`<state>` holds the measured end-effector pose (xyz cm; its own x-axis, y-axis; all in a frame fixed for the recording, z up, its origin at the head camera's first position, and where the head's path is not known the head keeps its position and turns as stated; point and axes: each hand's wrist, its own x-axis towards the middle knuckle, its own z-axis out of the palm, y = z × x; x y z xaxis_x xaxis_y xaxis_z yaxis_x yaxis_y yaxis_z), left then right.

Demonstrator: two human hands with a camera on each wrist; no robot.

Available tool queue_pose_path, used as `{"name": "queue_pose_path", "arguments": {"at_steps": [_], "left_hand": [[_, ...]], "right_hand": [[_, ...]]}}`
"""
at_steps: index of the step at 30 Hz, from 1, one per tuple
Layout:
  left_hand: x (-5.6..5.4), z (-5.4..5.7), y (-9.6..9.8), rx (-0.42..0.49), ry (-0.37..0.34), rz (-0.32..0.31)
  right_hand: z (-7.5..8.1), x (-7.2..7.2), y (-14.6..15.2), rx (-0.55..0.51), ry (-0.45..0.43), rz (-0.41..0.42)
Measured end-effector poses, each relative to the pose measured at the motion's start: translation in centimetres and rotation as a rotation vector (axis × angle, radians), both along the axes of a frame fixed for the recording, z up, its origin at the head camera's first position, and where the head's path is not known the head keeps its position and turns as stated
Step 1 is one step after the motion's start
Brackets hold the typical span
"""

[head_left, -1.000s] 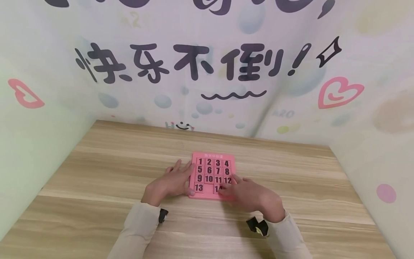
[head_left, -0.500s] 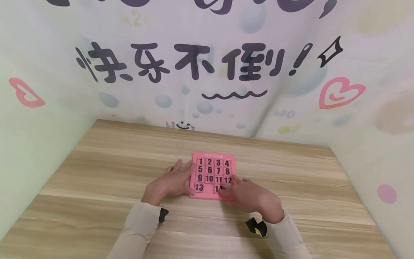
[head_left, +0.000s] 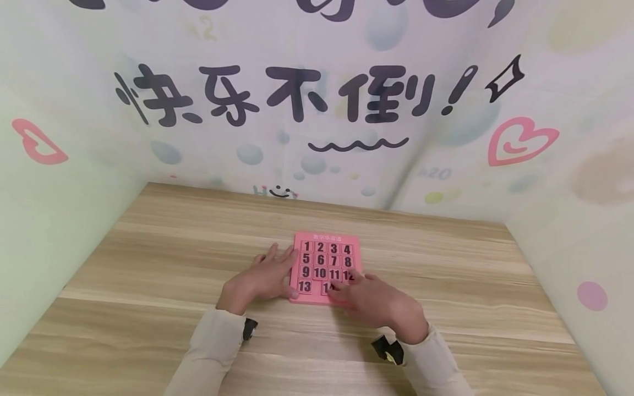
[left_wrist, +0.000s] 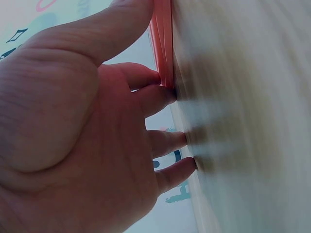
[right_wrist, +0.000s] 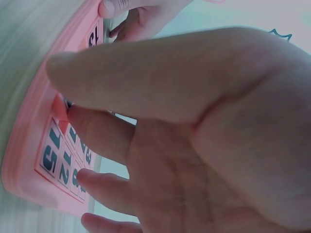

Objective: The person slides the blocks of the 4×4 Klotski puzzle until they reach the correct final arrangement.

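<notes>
A pink number sliding puzzle (head_left: 309,300) lies flat on the table, tiles 1 to 12 filling its upper rows in order. Along the bottom row are tile 13 (head_left: 304,286), tile 14 (head_left: 325,288) partly covered by a finger, and tile 15 (right_wrist: 48,154), which the right hand hides in the head view. My left hand (head_left: 264,279) rests at the puzzle's left edge, fingers spread, thumb at the near-left corner. My right hand (head_left: 371,297) reaches over the near-right corner, its index finger touching tile 14. Another fingertip overlaps tile 12 in the head view.
A wood-grain table (head_left: 198,220) carries the puzzle. Behind it stands a printed white backdrop (head_left: 317,165) with large dark characters, and pale side walls close in on both sides. Black wrist devices (head_left: 388,350) show below the sleeves.
Tile 14 has slid left toward tile 13, with the right hand shifting slightly left alongside it. My left hand and the puzzle frame stay where they were.
</notes>
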<state>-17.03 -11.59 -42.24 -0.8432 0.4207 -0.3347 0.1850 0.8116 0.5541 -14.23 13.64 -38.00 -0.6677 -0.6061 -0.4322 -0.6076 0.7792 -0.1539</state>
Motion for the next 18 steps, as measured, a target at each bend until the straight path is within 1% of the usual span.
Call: {"name": "queue_pose_path", "arguments": {"at_steps": [10,18], "left_hand": [[0.01,-0.11,-0.06,-0.008,0.002,-0.006],[-0.06,-0.16,-0.09,0.001,0.001,-0.006]], "right_hand": [[-0.5,-0.02,-0.42,-0.001,0.009,-0.014],[-0.8,-0.02,-0.55,-0.042,0.02,-0.011]]}}
